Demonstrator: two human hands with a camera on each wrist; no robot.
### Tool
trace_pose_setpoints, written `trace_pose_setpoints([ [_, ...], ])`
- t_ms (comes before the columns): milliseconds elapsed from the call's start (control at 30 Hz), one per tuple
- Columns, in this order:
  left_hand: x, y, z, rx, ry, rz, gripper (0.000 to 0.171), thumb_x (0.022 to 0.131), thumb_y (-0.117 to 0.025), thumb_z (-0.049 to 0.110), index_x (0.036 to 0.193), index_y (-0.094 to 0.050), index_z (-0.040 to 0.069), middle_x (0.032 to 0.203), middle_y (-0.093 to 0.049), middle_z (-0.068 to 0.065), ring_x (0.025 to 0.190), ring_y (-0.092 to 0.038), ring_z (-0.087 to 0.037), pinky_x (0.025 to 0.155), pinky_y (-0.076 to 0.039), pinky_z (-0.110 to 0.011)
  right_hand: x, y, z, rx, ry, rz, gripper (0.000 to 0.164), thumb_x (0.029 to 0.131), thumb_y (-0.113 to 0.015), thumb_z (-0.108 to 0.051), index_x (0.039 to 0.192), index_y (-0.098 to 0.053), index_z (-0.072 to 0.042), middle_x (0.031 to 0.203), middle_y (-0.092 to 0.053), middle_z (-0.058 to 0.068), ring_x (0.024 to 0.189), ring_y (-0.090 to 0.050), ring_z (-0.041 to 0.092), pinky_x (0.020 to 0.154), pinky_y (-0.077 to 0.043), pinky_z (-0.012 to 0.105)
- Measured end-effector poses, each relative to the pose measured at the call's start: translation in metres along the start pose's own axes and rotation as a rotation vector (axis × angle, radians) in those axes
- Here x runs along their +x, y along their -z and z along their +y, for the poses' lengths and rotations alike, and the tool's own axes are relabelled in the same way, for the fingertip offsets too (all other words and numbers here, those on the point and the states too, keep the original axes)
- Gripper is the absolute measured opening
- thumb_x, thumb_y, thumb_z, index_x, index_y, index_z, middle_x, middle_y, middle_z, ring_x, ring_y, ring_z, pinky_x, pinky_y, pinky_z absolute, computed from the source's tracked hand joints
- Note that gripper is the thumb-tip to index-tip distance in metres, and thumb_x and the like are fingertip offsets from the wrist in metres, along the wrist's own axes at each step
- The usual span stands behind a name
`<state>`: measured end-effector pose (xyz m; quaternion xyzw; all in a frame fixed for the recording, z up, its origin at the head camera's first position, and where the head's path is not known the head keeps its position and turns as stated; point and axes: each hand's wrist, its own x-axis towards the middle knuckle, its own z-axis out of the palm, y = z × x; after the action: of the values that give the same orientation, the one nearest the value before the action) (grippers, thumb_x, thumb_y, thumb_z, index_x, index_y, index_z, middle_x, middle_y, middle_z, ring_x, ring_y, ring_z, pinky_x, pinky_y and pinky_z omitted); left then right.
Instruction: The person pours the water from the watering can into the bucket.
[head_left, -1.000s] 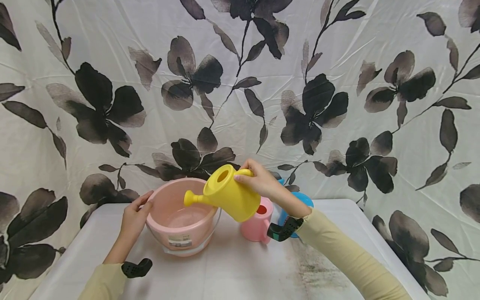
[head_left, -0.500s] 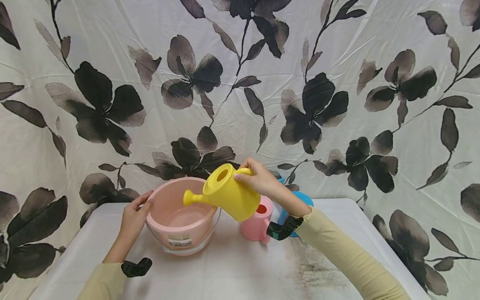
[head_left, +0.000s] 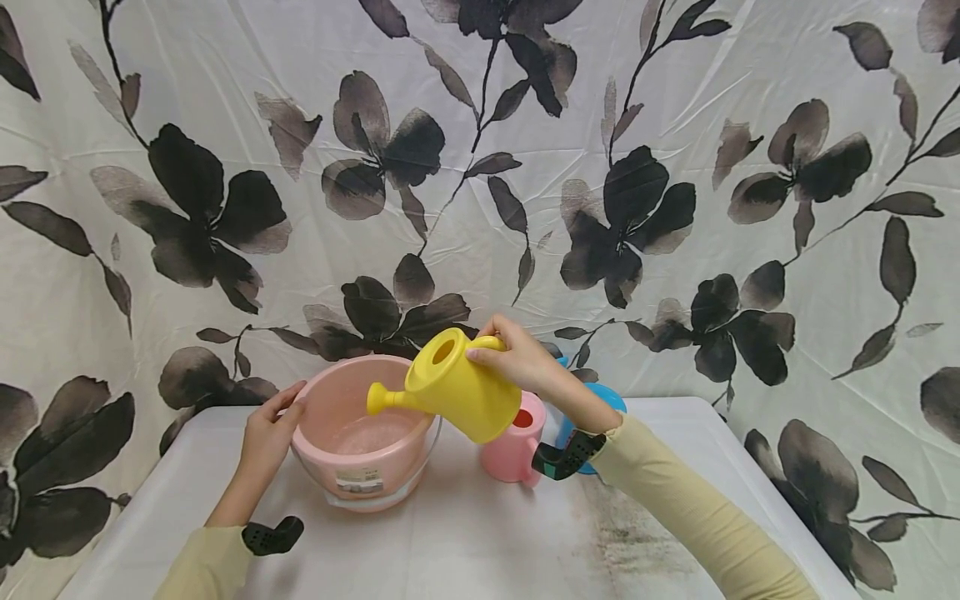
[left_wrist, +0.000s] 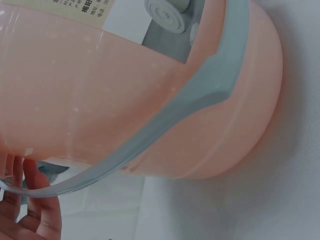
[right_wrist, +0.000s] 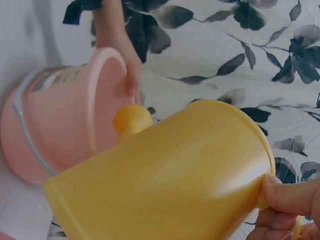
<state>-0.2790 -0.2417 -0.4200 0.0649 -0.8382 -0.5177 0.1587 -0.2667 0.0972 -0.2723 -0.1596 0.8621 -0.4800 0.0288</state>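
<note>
My right hand (head_left: 512, 354) grips the yellow watering can (head_left: 465, 392) by its handle, up in the air. The can is tilted left, and its spout end hangs over the opening of a pink bucket (head_left: 356, 471). No water shows at the spout. At the bucket's left rim, my left hand (head_left: 272, 429) holds the edge; in the left wrist view its fingers (left_wrist: 47, 215) lie against the bucket's side by the grey handle (left_wrist: 145, 135). The right wrist view shows my thumb (right_wrist: 290, 195) on the can's handle, partly cut off by the frame.
A pink watering can (head_left: 504, 458) stands right of the bucket, partly behind the yellow one. Behind my right wrist is a blue object (head_left: 606, 397), mostly hidden. The white table (head_left: 450, 550) has a dark stained patch (head_left: 637, 533) at right. A floral cloth (head_left: 480, 192) hangs behind.
</note>
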Motion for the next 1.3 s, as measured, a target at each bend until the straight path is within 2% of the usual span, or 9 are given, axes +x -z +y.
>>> trace_pose_setpoints([
  [267, 0.0001, -0.0003, -0.0003, 0.013, 0.002, 0.002, 0.048, 0.101, -0.042, 0.032, 0.141, -0.048, 0.007, 0.134, -0.054, -0.022, 0.114, -0.051, -0.025, 0.068, -0.037, 0.0, 0.0004, -0.0006, -0.0013, -0.01, -0.009, -0.001, 0.017, 0.093, -0.061, -0.012, 0.101, -0.05, -0.002, 0.091, -0.053, 0.01, 0.079, -0.054, 0.02, 0.069, -0.047, 0.024],
  [367, 0.0002, 0.0002, -0.0006, 0.017, 0.003, 0.001, 0.048, 0.101, -0.042, 0.033, 0.141, -0.048, 0.007, 0.134, -0.054, -0.022, 0.102, -0.054, -0.009, 0.068, -0.038, 0.0, 0.0004, -0.0009, -0.0018, -0.016, -0.01, 0.0, 0.016, 0.093, -0.061, -0.012, 0.101, -0.05, -0.002, 0.092, -0.053, 0.01, 0.08, -0.053, 0.02, 0.069, -0.047, 0.024],
  [467, -0.0001, 0.0011, -0.0008, 0.018, -0.006, 0.003, 0.047, 0.1, -0.044, 0.032, 0.14, -0.049, 0.007, 0.132, -0.055, -0.022, 0.086, -0.047, 0.01, 0.067, -0.039, -0.002, 0.0009, -0.0013, -0.0015, -0.018, -0.004, 0.0, 0.016, 0.093, -0.061, -0.012, 0.1, -0.05, -0.002, 0.091, -0.052, 0.009, 0.079, -0.053, 0.02, 0.069, -0.047, 0.024],
  [567, -0.0005, 0.0018, -0.0013, 0.014, -0.02, 0.002, 0.047, 0.1, -0.045, 0.031, 0.14, -0.049, 0.006, 0.131, -0.055, -0.022, 0.079, -0.042, 0.018, 0.066, -0.04, -0.004, 0.0015, -0.0018, -0.001, -0.018, 0.001, -0.001, 0.016, 0.093, -0.061, -0.012, 0.1, -0.051, -0.002, 0.09, -0.052, 0.008, 0.079, -0.052, 0.019, 0.068, -0.046, 0.023],
  [1200, -0.0007, 0.002, -0.0009, 0.02, -0.015, -0.005, 0.048, 0.101, -0.044, 0.033, 0.141, -0.048, 0.007, 0.133, -0.054, -0.022, 0.078, -0.041, 0.019, 0.066, -0.04, -0.003, 0.0019, -0.0017, -0.0037, -0.02, 0.013, -0.012, 0.016, 0.093, -0.061, -0.011, 0.1, -0.051, -0.001, 0.089, -0.051, 0.008, 0.078, -0.052, 0.019, 0.067, -0.046, 0.023],
  [1300, -0.0006, 0.0018, -0.0012, 0.023, -0.022, -0.007, 0.048, 0.101, -0.044, 0.033, 0.141, -0.048, 0.007, 0.133, -0.054, -0.022, 0.083, -0.043, 0.015, 0.067, -0.04, -0.003, 0.0015, -0.0016, -0.004, -0.023, 0.013, -0.011, 0.016, 0.093, -0.061, -0.011, 0.1, -0.051, -0.001, 0.089, -0.051, 0.008, 0.077, -0.052, 0.019, 0.067, -0.046, 0.023],
])
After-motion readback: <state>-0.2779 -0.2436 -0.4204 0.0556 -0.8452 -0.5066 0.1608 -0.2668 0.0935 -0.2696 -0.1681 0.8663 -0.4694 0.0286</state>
